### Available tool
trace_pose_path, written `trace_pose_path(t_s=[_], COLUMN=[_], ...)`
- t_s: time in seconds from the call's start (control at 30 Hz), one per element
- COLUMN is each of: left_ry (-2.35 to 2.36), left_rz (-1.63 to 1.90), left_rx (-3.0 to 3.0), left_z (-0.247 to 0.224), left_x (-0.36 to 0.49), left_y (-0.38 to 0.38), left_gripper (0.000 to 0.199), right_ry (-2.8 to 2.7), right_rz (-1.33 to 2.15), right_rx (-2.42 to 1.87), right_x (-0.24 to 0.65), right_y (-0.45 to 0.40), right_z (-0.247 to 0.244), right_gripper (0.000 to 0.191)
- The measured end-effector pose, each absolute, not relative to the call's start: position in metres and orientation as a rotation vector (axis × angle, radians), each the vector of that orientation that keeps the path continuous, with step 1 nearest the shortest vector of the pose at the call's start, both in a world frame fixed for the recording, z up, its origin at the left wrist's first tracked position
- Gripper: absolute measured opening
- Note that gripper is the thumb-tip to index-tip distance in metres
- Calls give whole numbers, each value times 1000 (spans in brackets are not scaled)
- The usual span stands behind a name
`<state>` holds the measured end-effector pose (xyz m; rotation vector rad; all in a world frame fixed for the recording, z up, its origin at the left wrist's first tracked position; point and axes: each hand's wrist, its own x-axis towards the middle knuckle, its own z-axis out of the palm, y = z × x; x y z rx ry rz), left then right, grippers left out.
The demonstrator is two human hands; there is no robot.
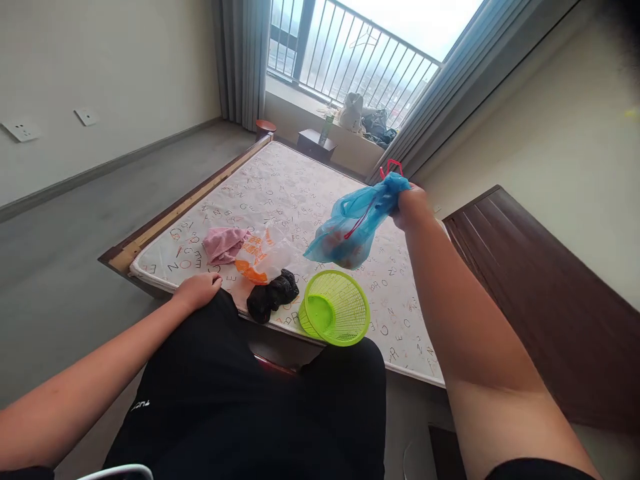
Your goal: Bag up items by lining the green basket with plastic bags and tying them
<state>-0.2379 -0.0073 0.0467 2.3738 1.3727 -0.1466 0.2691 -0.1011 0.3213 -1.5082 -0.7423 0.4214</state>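
My right hand [413,203] is closed around the gathered neck of a blue plastic bag [345,230] with red drawstrings. The bag hangs above the mattress, with something reddish showing dimly through it. Just below it, a bright green mesh basket [336,308] leans tilted at the mattress edge, its opening facing up toward me. My left hand [199,291] rests at my knee with its fingers curled in; nothing shows in it. Close by lie a black plastic bag [273,295], a white bag with orange print [265,253] and a pink cloth [225,245].
The letter-printed mattress [280,180] lies on a wooden bed frame [200,193]. A dark headboard [540,300] stands to the right. Beyond the bed are a small dark cabinet [315,145], a round red-brown stool [265,127] and bags [353,112] on the window ledge.
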Motion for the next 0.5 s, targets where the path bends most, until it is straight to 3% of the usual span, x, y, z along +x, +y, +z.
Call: trace_pose_path(t_s=[0.23,0.5], left_ry=[1420,1452], left_rz=[-122,-101], left_rx=[2356,2350], left_z=[41,42], left_x=[-239,-235], left_y=[-5,-7], left_gripper=[43,42], right_ry=[-547,-664], right_rz=[490,716], right_rx=[-1398,-1127], right_x=[225,163], right_y=[-48,49], right_z=[277,251], right_gripper=[17,22])
